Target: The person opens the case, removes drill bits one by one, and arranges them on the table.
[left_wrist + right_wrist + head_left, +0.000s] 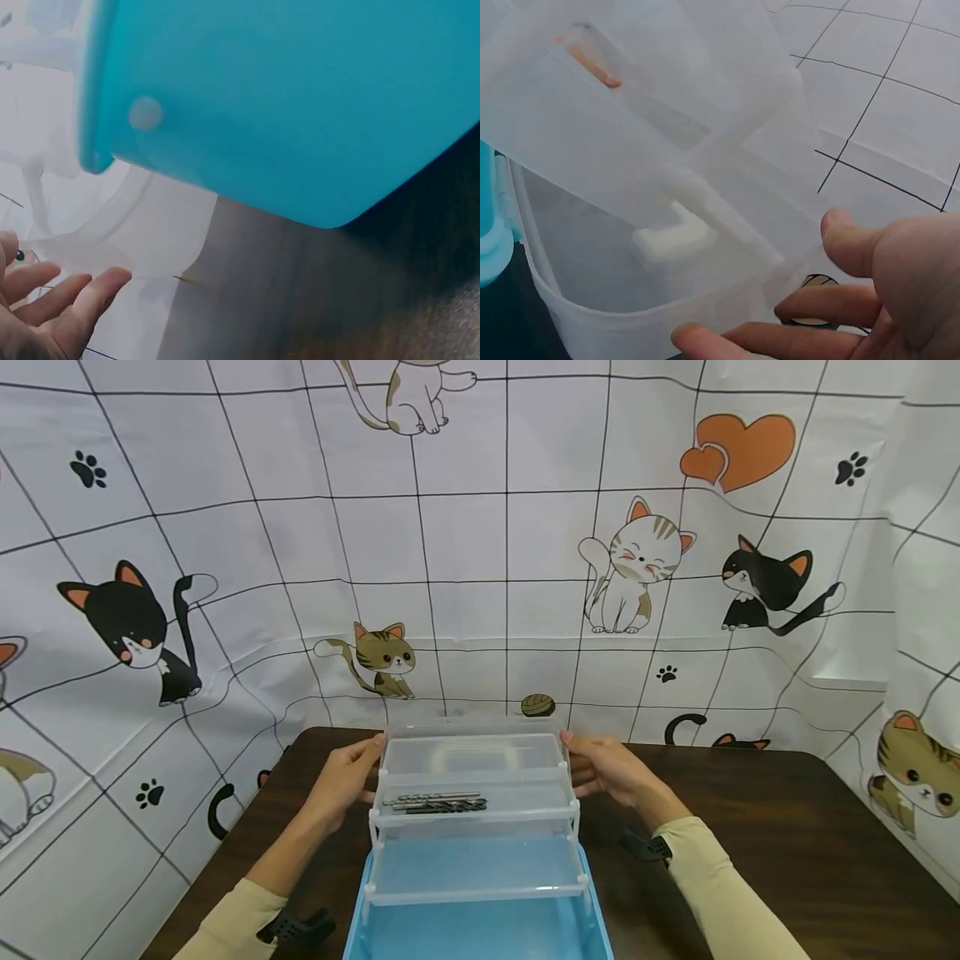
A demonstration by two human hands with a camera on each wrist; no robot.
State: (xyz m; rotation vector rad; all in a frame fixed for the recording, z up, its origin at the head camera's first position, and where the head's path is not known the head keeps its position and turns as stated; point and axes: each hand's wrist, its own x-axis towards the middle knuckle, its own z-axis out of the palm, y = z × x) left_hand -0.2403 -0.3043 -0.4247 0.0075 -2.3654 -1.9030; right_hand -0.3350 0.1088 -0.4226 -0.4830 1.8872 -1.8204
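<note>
A fold-out storage box has a blue base [472, 935] and tiered translucent trays [480, 868] raised above it. Behind the trays stands its translucent lid [607, 330], swung open. Several drill bits [438, 803], some silvery and some dark, lie in one tray. My left hand [347, 781] holds the lid's left side, its thumb by the top corner. On the opposite side, my right hand [615, 772] holds the lid between thumb and fingers. In the left wrist view, the blue base [300, 97] covers much of the scene, and the left thumb is mostly cut off.
The box stands on a dark brown wooden table [750, 827]. A white sheet [465, 543] with a black grid and cartoon cats hangs behind and beside the table. Dark straps [296, 928] circle both wrists over pale yellow sleeves [735, 893].
</note>
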